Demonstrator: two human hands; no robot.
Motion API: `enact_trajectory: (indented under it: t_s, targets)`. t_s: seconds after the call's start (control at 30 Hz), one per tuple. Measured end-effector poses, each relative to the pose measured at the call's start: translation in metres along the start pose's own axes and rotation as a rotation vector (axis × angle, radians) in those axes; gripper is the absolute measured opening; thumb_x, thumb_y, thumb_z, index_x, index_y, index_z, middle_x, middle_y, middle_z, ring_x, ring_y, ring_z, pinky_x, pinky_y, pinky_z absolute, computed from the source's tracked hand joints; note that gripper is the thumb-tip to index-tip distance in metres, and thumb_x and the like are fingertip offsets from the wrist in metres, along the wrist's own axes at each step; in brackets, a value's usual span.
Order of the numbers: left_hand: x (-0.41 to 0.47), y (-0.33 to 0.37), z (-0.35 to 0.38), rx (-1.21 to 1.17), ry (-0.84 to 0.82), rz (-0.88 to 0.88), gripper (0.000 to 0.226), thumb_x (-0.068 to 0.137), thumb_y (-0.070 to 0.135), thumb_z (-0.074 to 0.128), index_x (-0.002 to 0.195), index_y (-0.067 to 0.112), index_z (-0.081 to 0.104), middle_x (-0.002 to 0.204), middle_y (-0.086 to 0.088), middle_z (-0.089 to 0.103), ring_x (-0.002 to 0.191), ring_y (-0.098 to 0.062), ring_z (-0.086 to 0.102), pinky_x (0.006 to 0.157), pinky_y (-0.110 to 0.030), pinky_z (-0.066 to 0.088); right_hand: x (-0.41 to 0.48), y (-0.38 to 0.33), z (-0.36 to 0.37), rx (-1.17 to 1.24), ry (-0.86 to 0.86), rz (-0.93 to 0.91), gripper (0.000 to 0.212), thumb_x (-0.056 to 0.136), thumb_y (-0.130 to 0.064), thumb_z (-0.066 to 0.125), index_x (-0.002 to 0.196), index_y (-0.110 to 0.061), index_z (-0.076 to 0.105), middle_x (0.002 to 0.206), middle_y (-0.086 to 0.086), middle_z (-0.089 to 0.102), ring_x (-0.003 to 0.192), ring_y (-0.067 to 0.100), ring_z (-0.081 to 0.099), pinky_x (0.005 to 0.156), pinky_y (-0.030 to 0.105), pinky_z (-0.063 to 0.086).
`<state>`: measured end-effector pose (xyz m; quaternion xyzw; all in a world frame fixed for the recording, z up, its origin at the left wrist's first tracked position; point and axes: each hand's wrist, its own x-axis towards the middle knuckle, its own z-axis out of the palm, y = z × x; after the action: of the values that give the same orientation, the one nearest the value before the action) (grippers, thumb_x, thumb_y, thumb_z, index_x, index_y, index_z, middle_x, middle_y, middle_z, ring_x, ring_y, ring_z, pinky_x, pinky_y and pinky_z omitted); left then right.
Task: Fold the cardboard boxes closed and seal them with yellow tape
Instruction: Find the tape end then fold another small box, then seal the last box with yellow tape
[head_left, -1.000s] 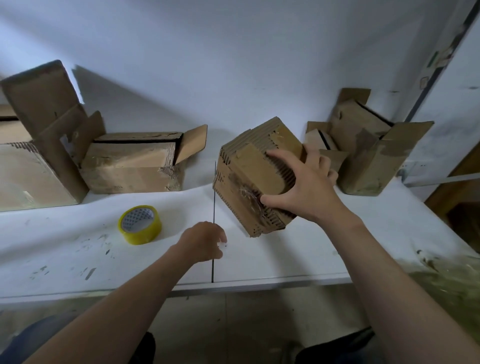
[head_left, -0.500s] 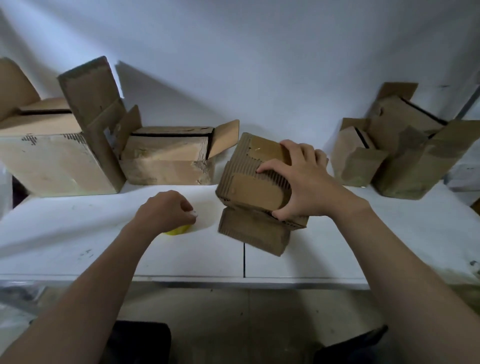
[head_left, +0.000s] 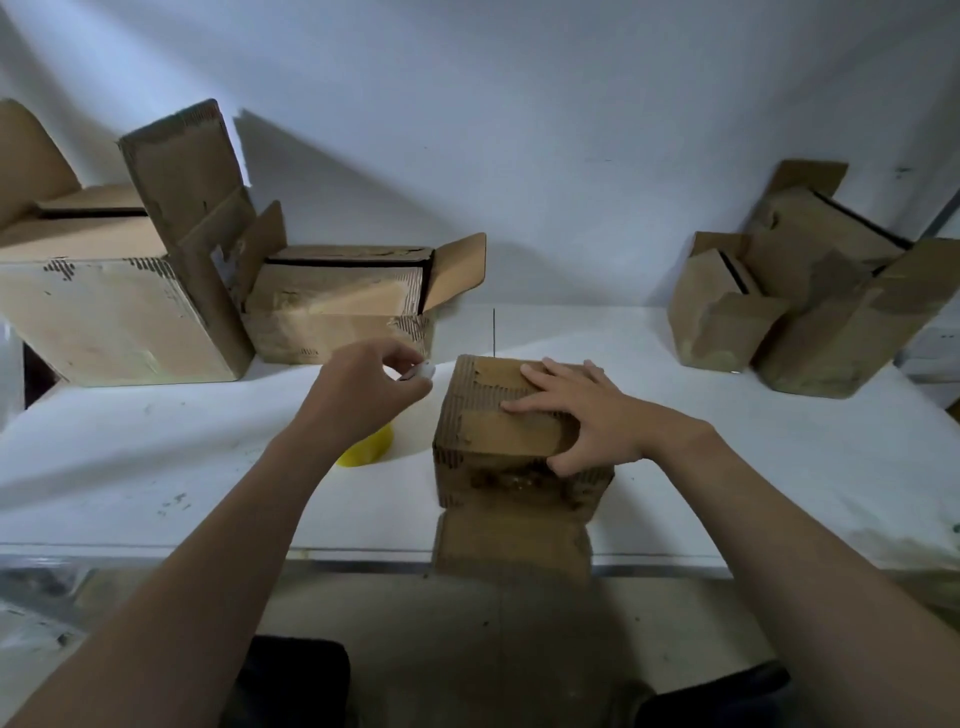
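Table — left hand pinches scrap near box.

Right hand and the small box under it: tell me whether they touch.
Touching. The head view shows the right hand pressed flat on the small box, on its top, thumb against the front edge.

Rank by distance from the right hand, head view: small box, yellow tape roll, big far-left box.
1. small box: under the right hand, touching.
2. yellow tape roll: left of that box.
3. big box: far left, at the back.
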<state>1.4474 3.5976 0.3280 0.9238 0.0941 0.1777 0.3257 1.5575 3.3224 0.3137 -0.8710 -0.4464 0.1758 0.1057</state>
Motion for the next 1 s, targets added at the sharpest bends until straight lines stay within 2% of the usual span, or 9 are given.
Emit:
enact_trajectory:
  t_s: [0.13, 0.23, 0.37, 0.47, 0.6, 0.7, 0.77, 0.9, 1.0]
  targets:
    - [-0.001, 0.004, 0.006, 0.033, -0.046, 0.018, 0.012, 0.087, 0.039, 0.073, 0.095, 0.031, 0.075, 0.088, 0.017, 0.070, 0.081, 0.003, 0.064, 0.072, -0.020, 0.048, -0.005, 0.010, 0.004, -0.093, 0.069, 0.096, 0.083, 0.081, -0.042, 0.065, 0.152, -0.058, 0.024, 0.168, -0.018, 0.004, 0.154, 0.012, -0.011, 0.117, 0.051, -0.025]
    - [-0.001, -0.009, 0.014, 0.123, -0.119, -0.034, 0.020, 0.087, 0.043, 0.072, 0.101, 0.029, 0.076, 0.092, 0.016, 0.071, 0.085, -0.008, 0.066, 0.083, -0.033, 0.053, -0.004, 0.008, 0.009, -0.074, 0.097, 0.158, 0.081, 0.084, -0.037, 0.062, 0.151, -0.058, 0.023, 0.168, -0.017, 0.007, 0.155, 0.015, -0.002, 0.119, 0.053, -0.018]
    - [-0.008, -0.026, 0.045, 0.469, -0.234, 0.050, 0.029, 0.090, 0.040, 0.065, 0.112, 0.024, 0.075, 0.106, 0.004, 0.074, 0.100, -0.021, 0.065, 0.092, -0.030, 0.043, 0.002, -0.001, 0.017, -0.036, 0.134, 0.213, 0.077, 0.087, -0.035, 0.058, 0.152, -0.055, 0.023, 0.169, -0.015, 0.007, 0.155, 0.018, -0.001, 0.121, 0.059, -0.009]
    - [-0.011, -0.037, 0.068, 0.696, -0.349, 0.106, 0.032, 0.093, 0.036, 0.058, 0.119, 0.026, 0.073, 0.110, -0.001, 0.070, 0.111, -0.029, 0.055, 0.094, -0.036, 0.045, 0.006, -0.005, 0.024, 0.014, 0.141, 0.236, 0.077, 0.087, -0.033, 0.054, 0.152, -0.056, 0.019, 0.168, -0.018, 0.002, 0.155, 0.016, -0.005, 0.119, 0.066, 0.007]
    - [-0.012, -0.052, 0.069, 0.687, -0.446, 0.067, 0.044, 0.089, 0.047, 0.069, 0.130, 0.030, 0.065, 0.119, 0.002, 0.066, 0.121, -0.030, 0.047, 0.100, -0.039, 0.046, 0.012, -0.009, 0.026, -0.011, 0.150, 0.242, 0.080, 0.085, -0.039, 0.052, 0.152, -0.057, 0.013, 0.167, -0.021, -0.001, 0.154, 0.016, -0.005, 0.111, 0.062, 0.032]
    - [-0.002, -0.057, 0.049, 0.441, -0.245, -0.041, 0.044, 0.088, 0.046, 0.072, 0.128, 0.028, 0.066, 0.113, 0.001, 0.068, 0.115, -0.028, 0.055, 0.096, -0.037, 0.046, 0.016, -0.014, 0.027, -0.029, 0.155, 0.251, 0.081, 0.083, -0.041, 0.051, 0.152, -0.057, 0.012, 0.167, -0.020, -0.001, 0.154, 0.017, -0.005, 0.110, 0.063, 0.032]
    - [0.003, -0.067, 0.034, 0.441, -0.133, -0.162, 0.040, 0.085, 0.042, 0.073, 0.121, 0.026, 0.067, 0.112, -0.002, 0.066, 0.114, -0.031, 0.053, 0.092, -0.040, 0.047, 0.017, -0.015, 0.028, -0.033, 0.152, 0.252, 0.081, 0.081, -0.042, 0.050, 0.152, -0.056, 0.012, 0.167, -0.020, 0.000, 0.153, 0.017, -0.005, 0.110, 0.063, 0.032]
    - [-0.010, -0.081, 0.022, 0.696, -0.343, -0.326, 0.025, 0.087, 0.033, 0.069, 0.110, 0.024, 0.069, 0.089, -0.001, 0.059, 0.120, -0.031, 0.045, 0.076, -0.036, 0.044, 0.017, -0.016, 0.028, -0.048, 0.153, 0.247, 0.081, 0.083, -0.042, 0.051, 0.153, -0.053, 0.013, 0.167, -0.019, 0.000, 0.153, 0.017, -0.005, 0.110, 0.061, 0.035]
    - [-0.008, -0.076, 0.014, 0.589, -0.208, -0.285, 0.023, 0.094, 0.027, 0.058, 0.110, 0.028, 0.074, 0.093, -0.006, 0.066, 0.108, -0.031, 0.054, 0.075, -0.036, 0.047, 0.018, -0.019, 0.029, -0.045, 0.148, 0.242, 0.082, 0.079, -0.047, 0.048, 0.154, -0.052, 0.014, 0.167, -0.019, 0.000, 0.153, 0.018, -0.005, 0.111, 0.062, 0.033]
